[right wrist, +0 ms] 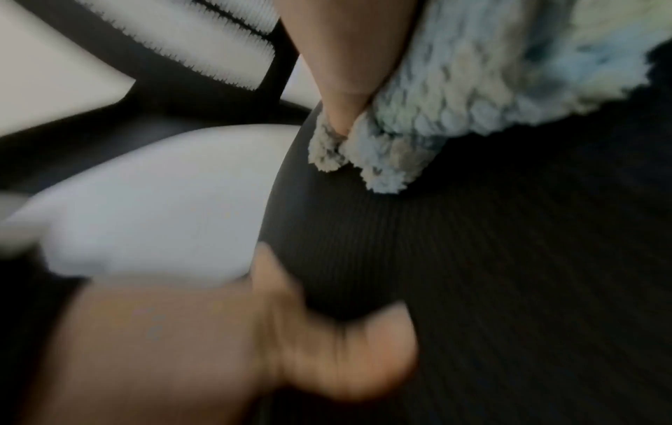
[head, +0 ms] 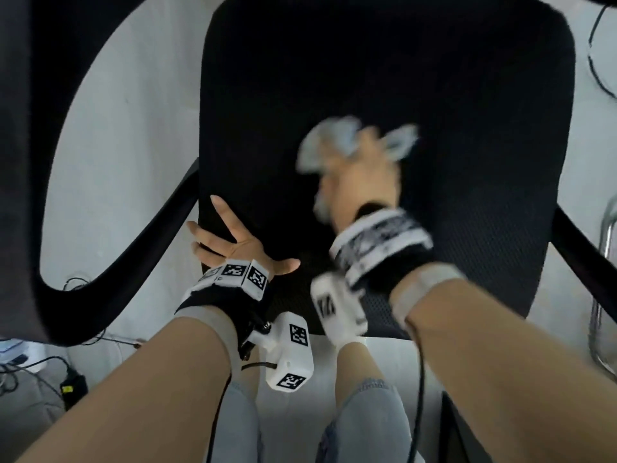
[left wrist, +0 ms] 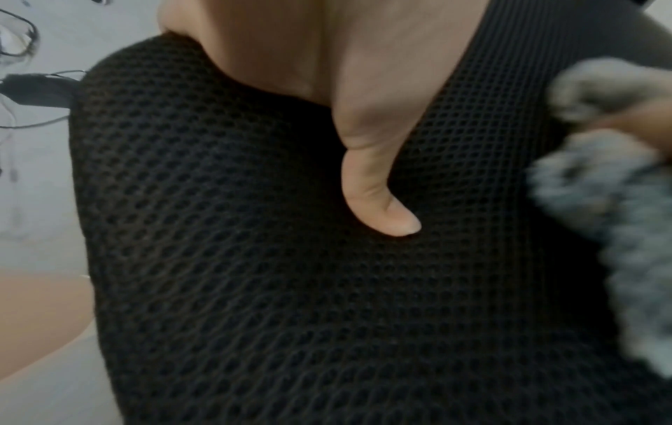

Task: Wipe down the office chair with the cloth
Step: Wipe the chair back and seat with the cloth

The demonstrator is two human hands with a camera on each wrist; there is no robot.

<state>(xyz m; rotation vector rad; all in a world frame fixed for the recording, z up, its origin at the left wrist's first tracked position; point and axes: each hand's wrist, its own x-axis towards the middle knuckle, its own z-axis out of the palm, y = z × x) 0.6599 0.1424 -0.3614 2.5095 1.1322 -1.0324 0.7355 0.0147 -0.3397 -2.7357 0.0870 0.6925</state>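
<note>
The office chair's black mesh seat (head: pixel 400 78) fills the head view. My left hand (head: pixel 233 242) rests on its front left corner with the fingers spread straight over the edge. The left thumb (left wrist: pixel 378 201) lies flat on the mesh (left wrist: pixel 291 287). My right hand (head: pixel 360 175), blurred by motion, sits on the middle of the seat and holds a fluffy pale blue cloth (head: pixel 337 135) bunched under its fingers. In the right wrist view the cloth (right wrist: pixel 472 86) wraps round my thumb (right wrist: pixel 341 72) and touches the seat (right wrist: pixel 509 258). The cloth (left wrist: pixel 618 215) also shows at the right edge of the left wrist view.
A black curved armrest (head: pixel 140 235) runs along the seat's left side, another armrest (head: pixel 584 255) along the right. Cables and a power adapter (head: pixel 71 385) lie on the pale floor at lower left. A chrome frame (head: pixel 607 228) stands at far right. My knees (head: pixel 364 412) are below the seat's front.
</note>
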